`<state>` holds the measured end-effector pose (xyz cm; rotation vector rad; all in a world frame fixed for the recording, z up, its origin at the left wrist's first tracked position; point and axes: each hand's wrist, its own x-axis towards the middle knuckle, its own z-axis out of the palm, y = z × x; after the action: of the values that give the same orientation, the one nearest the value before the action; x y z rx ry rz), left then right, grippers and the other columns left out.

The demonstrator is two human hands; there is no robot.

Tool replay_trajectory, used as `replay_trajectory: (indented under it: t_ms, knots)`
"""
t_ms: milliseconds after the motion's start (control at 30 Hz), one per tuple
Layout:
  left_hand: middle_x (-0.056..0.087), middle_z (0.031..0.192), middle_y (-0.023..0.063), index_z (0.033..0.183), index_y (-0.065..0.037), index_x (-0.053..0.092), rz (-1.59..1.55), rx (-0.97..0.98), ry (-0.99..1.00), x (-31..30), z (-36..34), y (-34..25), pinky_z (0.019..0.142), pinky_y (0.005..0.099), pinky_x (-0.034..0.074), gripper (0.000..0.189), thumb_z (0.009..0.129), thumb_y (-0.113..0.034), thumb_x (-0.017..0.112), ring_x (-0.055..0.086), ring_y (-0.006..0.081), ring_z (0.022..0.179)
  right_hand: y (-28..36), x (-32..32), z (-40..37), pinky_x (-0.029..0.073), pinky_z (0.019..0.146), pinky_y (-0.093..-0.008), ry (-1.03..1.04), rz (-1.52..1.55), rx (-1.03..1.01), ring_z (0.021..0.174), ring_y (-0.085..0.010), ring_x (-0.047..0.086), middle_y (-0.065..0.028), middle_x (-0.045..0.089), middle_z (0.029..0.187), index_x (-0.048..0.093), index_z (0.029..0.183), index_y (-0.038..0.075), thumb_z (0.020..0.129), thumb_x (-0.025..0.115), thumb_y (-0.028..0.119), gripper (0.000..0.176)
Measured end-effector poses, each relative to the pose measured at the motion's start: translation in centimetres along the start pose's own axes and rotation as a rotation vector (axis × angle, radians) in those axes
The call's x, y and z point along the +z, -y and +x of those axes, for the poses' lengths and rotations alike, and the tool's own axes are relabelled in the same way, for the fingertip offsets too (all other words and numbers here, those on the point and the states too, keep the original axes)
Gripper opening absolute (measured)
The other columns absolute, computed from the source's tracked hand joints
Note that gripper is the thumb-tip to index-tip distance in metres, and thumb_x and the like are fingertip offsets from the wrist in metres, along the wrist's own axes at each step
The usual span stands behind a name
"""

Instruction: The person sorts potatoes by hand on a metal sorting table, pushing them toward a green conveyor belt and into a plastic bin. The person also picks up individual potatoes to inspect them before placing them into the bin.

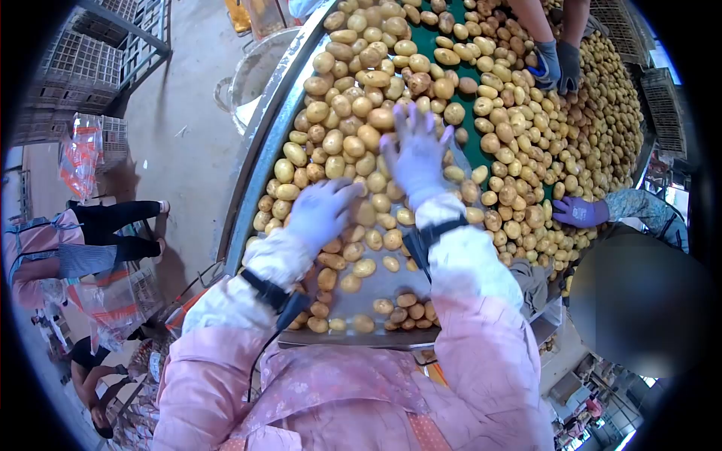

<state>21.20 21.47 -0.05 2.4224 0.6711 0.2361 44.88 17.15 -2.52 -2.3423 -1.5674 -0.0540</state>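
Observation:
Many yellow-brown potatoes (354,146) cover a sloping metal sorting table (350,301) in front of me. My left hand (323,214), in a lavender glove, lies over the potatoes on the near left side, its fingers stretched to the right and holding nothing I can see. Farther up, my right hand (419,154) is spread on the potatoes, fingers pointing away from me. Its glove has darker purple fingertips. A few potatoes (410,310) sit in a small group at the table's near edge.
A green conveyor belt (481,143) runs beyond my right hand. Across it, one person's dark-gloved hands (558,68) and another's purple-gloved hand (579,212) touch potatoes. A white tub (259,75) stands left of the metal rim. Stacked crates (83,64) and a walking person (98,240) are farther left.

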Motion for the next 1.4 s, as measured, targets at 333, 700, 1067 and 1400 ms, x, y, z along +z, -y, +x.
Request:
replay_trajectory:
  t_ms: [333, 700, 1067, 1400]
  knots:
    - [0.065, 0.121, 0.0134, 0.139, -0.016, 0.059, 0.295, -0.289, 0.351, 3.2, -2.8, -0.8, 0.089, 0.0477, 0.056, 0.056, 0.084, -0.012, 0.07, 0.068, 0.0341, 0.108, -1.0, -9.6, -29.1, 0.03, 0.122, -0.0602, 0.517, 0.078, 0.068, 0.145, -0.0518, 0.037, -0.0232, 0.043, 0.158, 0.057, 0.148, 0.017, 0.094, 0.066, 0.035, 0.058]
    - [0.062, 0.12, 0.019, 0.127, -0.023, 0.063, 0.235, -0.264, 0.319, 3.1, -3.8, -1.8, 0.086, 0.0508, 0.057, 0.038, 0.091, -0.013, 0.066, 0.068, 0.0413, 0.105, 2.4, -13.1, -35.8, 0.049, 0.11, -0.0417, 0.18, 0.741, 0.553, 0.129, -0.0355, 0.062, -0.0207, 0.064, 0.139, 0.062, 0.136, -0.002, 0.101, 0.06, 0.007, 0.037]
    - [0.058, 0.143, 0.0219, 0.148, -0.007, 0.052, -0.376, 0.438, 0.592, 11.7, -15.1, -23.3, 0.105, 0.048, 0.052, 0.066, 0.093, -0.037, 0.071, 0.062, 0.0402, 0.124, -0.4, -15.0, -47.9, 0.056, 0.083, -0.0364, -0.067, 1.536, 0.836, 0.1, -0.0211, 0.067, -0.0086, 0.065, 0.113, 0.057, 0.13, 0.01, 0.101, 0.067, 0.018, 0.032]
    - [0.056, 0.146, 0.0168, 0.142, -0.014, 0.059, -0.018, 0.592, 0.474, 2.7, -22.7, -4.4, 0.113, 0.0562, 0.045, 0.056, 0.087, -0.017, 0.069, 0.054, 0.0412, 0.136, -11.1, -21.2, -53.0, 0.045, 0.112, -0.0513, 0.087, 0.082, 0.856, 0.134, -0.0423, 0.055, -0.0236, 0.055, 0.149, 0.057, 0.144, 0.0, 0.101, 0.064, 0.028, 0.051]
